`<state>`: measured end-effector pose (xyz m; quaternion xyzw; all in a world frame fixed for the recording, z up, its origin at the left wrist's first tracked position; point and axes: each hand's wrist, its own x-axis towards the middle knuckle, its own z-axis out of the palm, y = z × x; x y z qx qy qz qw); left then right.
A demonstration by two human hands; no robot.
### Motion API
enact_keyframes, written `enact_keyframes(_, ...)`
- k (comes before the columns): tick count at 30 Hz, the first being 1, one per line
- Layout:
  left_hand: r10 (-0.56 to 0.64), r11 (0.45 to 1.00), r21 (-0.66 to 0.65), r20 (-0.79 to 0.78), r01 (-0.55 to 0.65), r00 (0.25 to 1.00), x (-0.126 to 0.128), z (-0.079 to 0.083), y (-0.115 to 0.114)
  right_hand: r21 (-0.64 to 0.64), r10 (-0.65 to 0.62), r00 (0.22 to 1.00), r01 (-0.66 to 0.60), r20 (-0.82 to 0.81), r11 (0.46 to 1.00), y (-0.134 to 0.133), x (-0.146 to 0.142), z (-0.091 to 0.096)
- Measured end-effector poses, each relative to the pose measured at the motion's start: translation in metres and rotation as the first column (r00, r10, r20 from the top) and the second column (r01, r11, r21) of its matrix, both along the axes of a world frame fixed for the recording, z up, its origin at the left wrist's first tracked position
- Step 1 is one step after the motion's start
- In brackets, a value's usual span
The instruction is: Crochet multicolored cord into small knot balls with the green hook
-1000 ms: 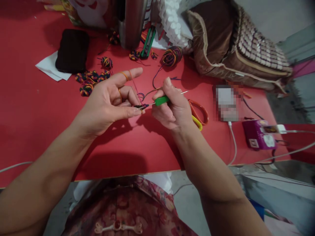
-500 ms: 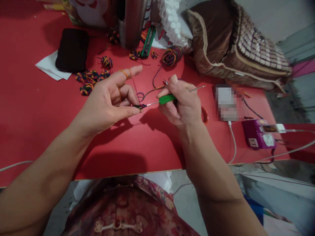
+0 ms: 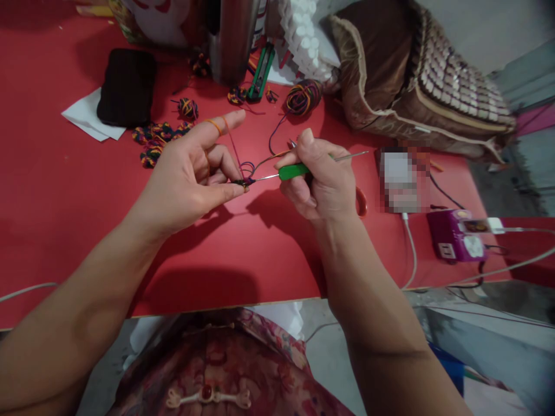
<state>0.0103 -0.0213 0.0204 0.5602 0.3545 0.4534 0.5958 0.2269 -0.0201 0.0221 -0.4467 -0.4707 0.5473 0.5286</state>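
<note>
The left hand pinches a tiny, soft, multicoloured crochet piece just left of the green-handled steel crochet hook, which the right hand grips closed; the piece looks light and floppy, best held near the stitch.

Hands: two, a left hand and a right hand; crochet hook with green handle: one, centre of frame. Yarn ball: one, upper centre; small multicoloured crocheted pieces: a cluster at upper left, number not clear, plus single ones nearby. Black pouch: one, upper left; purple power strip: one, right; brown cushion: one, upper right.
</note>
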Motion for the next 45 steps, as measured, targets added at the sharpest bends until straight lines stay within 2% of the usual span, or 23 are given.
enact_keyframes(6, 0.039, 0.998, -0.055, 0.008, -0.038, 0.999, 0.003, 0.003, -0.002, -0.019, -0.028, 1.0, 0.028, 0.009, 0.999, 0.0, 0.001, -0.001)
enact_keyframes(11, 0.091, 0.993, -0.074, 0.004, -0.09, 0.996, 0.007, 0.003, -0.003, 0.072, -0.04, 0.999, 0.04, -0.01, 0.997, -0.002, 0.001, -0.005)
enact_keyframes(19, 0.171, 0.981, -0.085, -0.02, -0.172, 0.985, 0.008, 0.003, -0.003, 0.124, -0.129, 0.991, 0.126, 0.022, 0.984, -0.01, -0.009, 0.001)
enact_keyframes(31, 0.195, 0.979, -0.049, -0.076, -0.199, 0.978, 0.006, 0.0, -0.003, 0.103, -0.178, 0.978, 0.167, 0.108, 0.981, -0.015, -0.013, 0.004)
enact_keyframes(40, 0.223, 0.973, -0.039, -0.077, -0.227, 0.972, 0.011, 0.001, -0.004, 0.187, -0.211, 0.969, 0.185, 0.129, 0.965, -0.019, -0.017, 0.004)
enact_keyframes(45, 0.23, 0.971, -0.045, -0.096, -0.235, 0.969, 0.01, -0.008, -0.003, 0.262, -0.258, 0.943, 0.199, 0.212, 0.944, -0.028, -0.02, 0.005)
